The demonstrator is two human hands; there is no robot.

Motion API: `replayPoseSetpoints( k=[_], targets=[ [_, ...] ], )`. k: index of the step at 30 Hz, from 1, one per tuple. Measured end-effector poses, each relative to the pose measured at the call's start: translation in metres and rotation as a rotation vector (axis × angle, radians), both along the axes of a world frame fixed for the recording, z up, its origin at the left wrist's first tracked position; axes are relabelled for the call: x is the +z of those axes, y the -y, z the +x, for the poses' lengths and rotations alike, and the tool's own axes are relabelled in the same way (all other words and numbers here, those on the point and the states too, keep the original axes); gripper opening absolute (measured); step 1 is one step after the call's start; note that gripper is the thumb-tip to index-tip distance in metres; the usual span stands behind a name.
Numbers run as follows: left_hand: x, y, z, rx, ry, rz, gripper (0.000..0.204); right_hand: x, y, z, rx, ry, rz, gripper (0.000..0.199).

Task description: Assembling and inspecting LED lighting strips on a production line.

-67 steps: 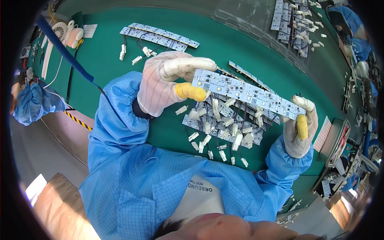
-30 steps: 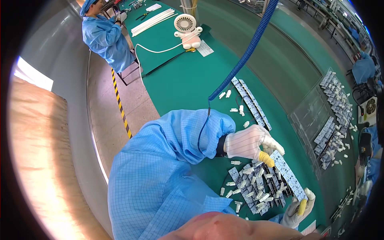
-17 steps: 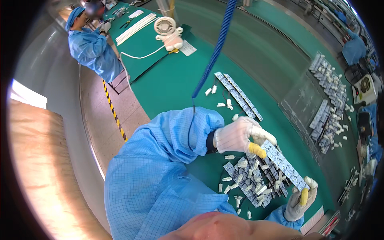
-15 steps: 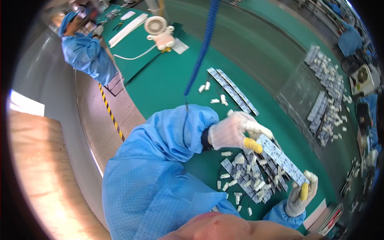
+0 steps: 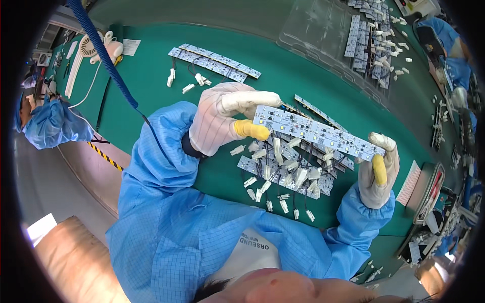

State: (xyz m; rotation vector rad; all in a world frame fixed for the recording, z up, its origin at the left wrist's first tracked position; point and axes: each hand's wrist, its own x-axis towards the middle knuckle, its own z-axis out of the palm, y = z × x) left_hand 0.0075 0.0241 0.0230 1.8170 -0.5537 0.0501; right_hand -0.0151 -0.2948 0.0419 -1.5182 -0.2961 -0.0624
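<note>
I hold a long white LED strip board (image 5: 316, 133) level above the green table (image 5: 151, 86). My left hand (image 5: 222, 121), in a white glove with a yellow thumb tip, pinches the board's left end. At the right end, my right hand (image 5: 378, 169), gloved the same way, grips the board. Directly under the board lies a pile of similar strip boards with black wires and white connectors (image 5: 288, 169).
More strip boards (image 5: 214, 63) lie farther back on the table, and clear trays with boards (image 5: 364, 35) stand at the back right. A blue coiled hose (image 5: 103, 55) hangs at the left. Another person in blue (image 5: 50, 123) works at the far left. A small white fan (image 5: 96, 48) sits at the back left.
My view has swung back from the aisle on the left toward the table. Both hands still hold the strip board, which now sits centred and level in view.
</note>
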Motion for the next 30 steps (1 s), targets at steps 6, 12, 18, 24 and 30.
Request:
replayPoseSetpoints(
  k=[6,12,18,24,30],
  targets=[
    [-0.005,0.007,0.005,0.047,0.2,-0.126,0.047,-0.009,0.007,-0.002,-0.04,-0.008,0.04,0.046],
    [-0.007,0.008,0.004,0.088,0.057,-0.129,0.066,0.001,-0.001,-0.005,0.078,-0.094,0.16,0.07],
    [-0.016,0.005,0.001,0.13,0.054,-0.159,0.069,0.012,-0.003,-0.008,0.039,-0.193,0.071,0.086],
    [-0.022,0.006,0.006,0.152,0.102,-0.104,0.073,0.016,0.001,-0.011,0.082,-0.147,0.079,0.07],
    [-0.021,0.01,0.01,0.223,-0.01,-0.094,0.063,0.018,-0.006,-0.009,0.131,-0.151,0.13,0.058]
  ],
)
